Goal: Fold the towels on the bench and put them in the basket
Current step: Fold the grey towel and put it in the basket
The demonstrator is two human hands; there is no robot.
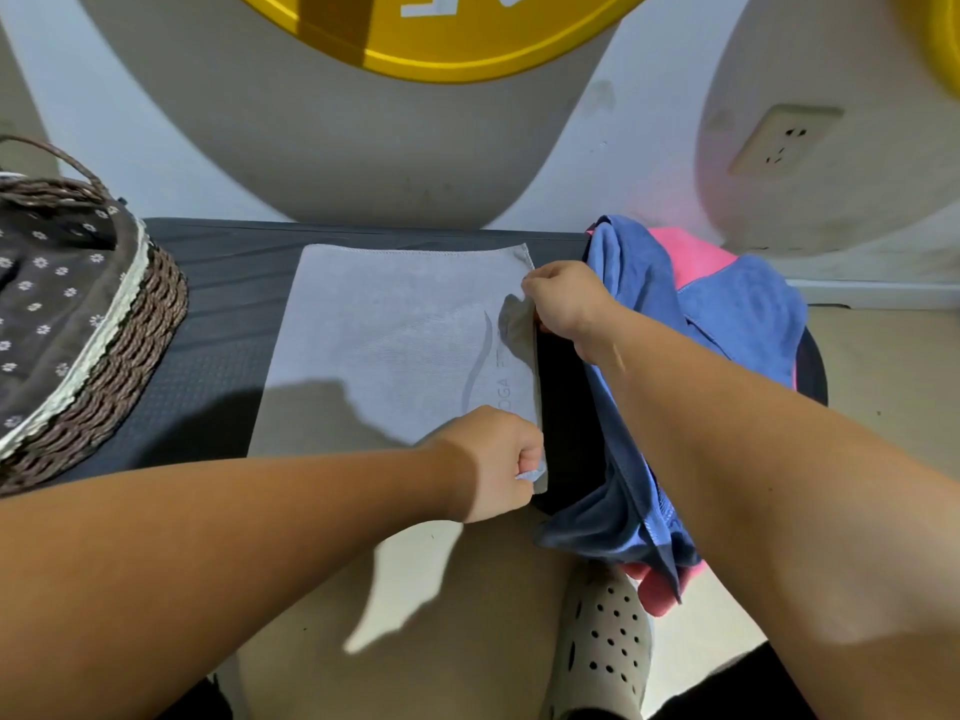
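The right hand [566,304] is curled into a loose fist with the knuckles up, its fingertips pinching the right edge of the grey towel [395,345] near the far corner; a small flap of cloth is lifted there. Its forearm runs in from the lower right, passing over the blue towel [727,314]. The left hand [493,462] is likewise closed, thumb against fingers, gripping the same right edge at the near corner, where a bit of fabric pokes out of the fist; that arm comes in almost level from the left. The grey towel lies flat in the middle of the dark bench [223,330], faint lettering showing near its right edge. Just to its right, across a strip of bare bench, the blue towel is heaped with a pink towel [685,257] under it, both spilling over the front edge. The wicker basket [130,350], lined with dotted dark cloth, stands at the bench's left end.
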